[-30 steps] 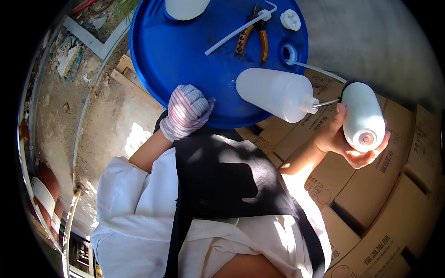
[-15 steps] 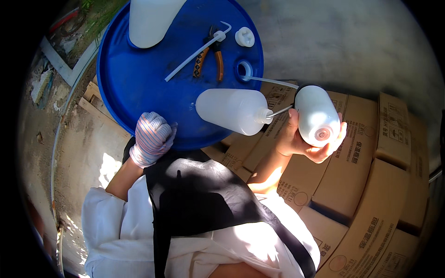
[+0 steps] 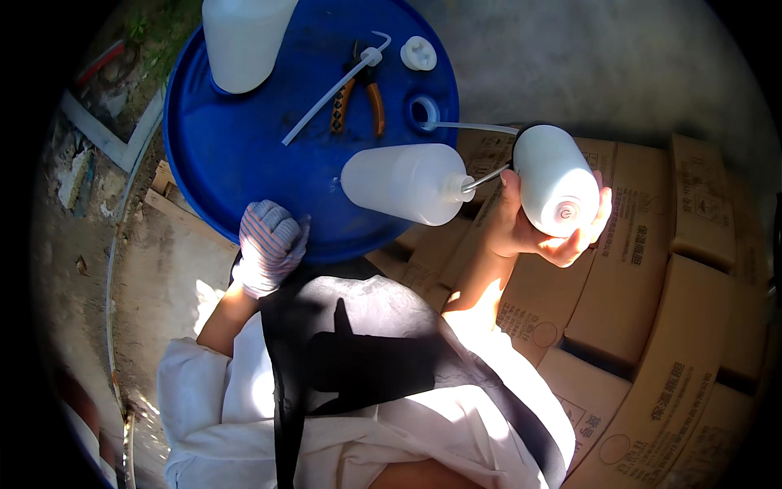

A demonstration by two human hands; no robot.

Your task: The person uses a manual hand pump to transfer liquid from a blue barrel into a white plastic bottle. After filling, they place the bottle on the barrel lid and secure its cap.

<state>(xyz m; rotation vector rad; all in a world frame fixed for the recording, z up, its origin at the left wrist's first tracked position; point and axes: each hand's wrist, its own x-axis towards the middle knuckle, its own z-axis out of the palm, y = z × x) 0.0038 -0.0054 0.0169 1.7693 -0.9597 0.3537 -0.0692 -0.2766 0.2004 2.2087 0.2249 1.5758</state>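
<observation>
My bare right hand (image 3: 552, 224) is wrapped round a white cylindrical electric pump (image 3: 555, 175) with a power button on its end. From the pump a thin metal spout (image 3: 486, 177) reaches into the mouth of a translucent white plastic bottle (image 3: 399, 181), which stands on the blue drum (image 3: 236, 155). A pale hose (image 3: 476, 127) links the pump to the drum's open bung hole (image 3: 424, 112). My left hand (image 3: 270, 247), in a striped knit glove, is closed in a fist at the drum's near rim; nothing shows in it.
On the drum lie orange-handled pliers (image 3: 374, 106), a white bent tube with a cap (image 3: 330, 92) and a white bung (image 3: 419, 53). A second white bottle (image 3: 246, 49) stands at the far left. Stacked cardboard boxes (image 3: 607, 269) fill the right side.
The view has shifted slightly. Both hands keep their holds, and the spout stays in the bottle's mouth.
</observation>
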